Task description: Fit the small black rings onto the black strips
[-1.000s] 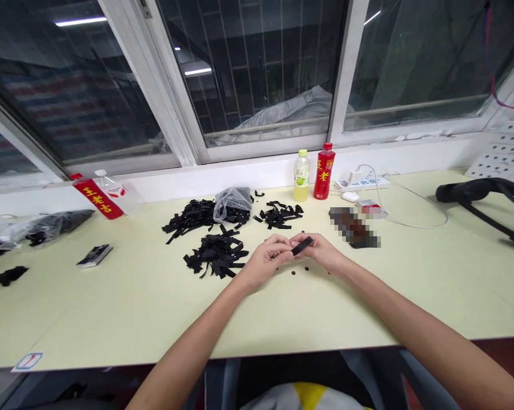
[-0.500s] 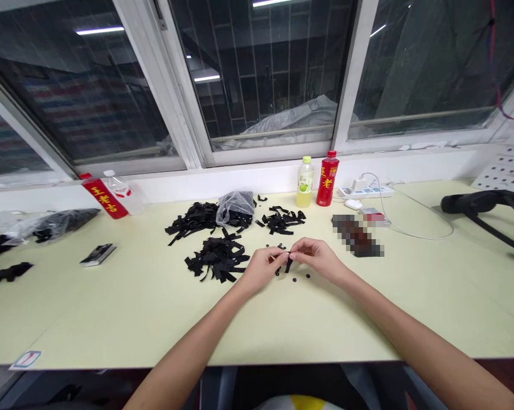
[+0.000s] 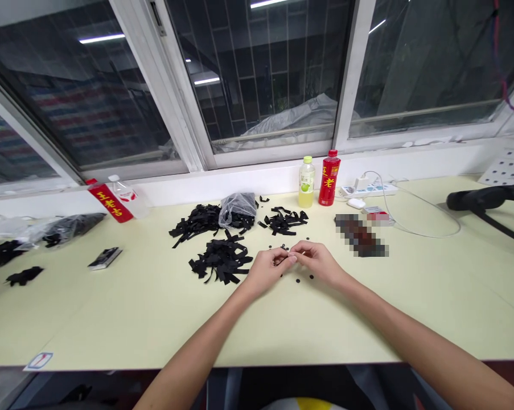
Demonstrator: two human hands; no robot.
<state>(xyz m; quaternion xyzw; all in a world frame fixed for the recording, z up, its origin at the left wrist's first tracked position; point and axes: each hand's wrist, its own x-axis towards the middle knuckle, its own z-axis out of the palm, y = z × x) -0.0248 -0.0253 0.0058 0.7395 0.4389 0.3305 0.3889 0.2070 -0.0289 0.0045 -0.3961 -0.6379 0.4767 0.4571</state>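
Note:
Over the middle of the table, my left hand (image 3: pixel 267 269) and my right hand (image 3: pixel 319 263) meet at the fingertips, both pinched closed. A short black fabric strip (image 3: pixel 279 262) is between them, mostly hidden behind the left fingers. Small black discs (image 3: pixel 298 281) lie on the tabletop around and below the hands. To the left is a pile of black fabric strips (image 3: pixel 220 259), close to my left hand. Behind the hands sits a smaller heap of black strips (image 3: pixel 284 221).
A larger strip pile (image 3: pixel 197 221) with a clear plastic bag (image 3: pixel 238 210) lies farther back. A yellow-green drink bottle (image 3: pixel 307 182) and a red bottle (image 3: pixel 329 179) stand by the window. A power strip (image 3: pixel 367 191), a cable and a blurred dark object (image 3: pixel 361 234) are at right.
The strip hung down below the fingertips; now it is turned up toward the left hand and mostly hidden. Both hands stay together, and the view has shifted slightly.

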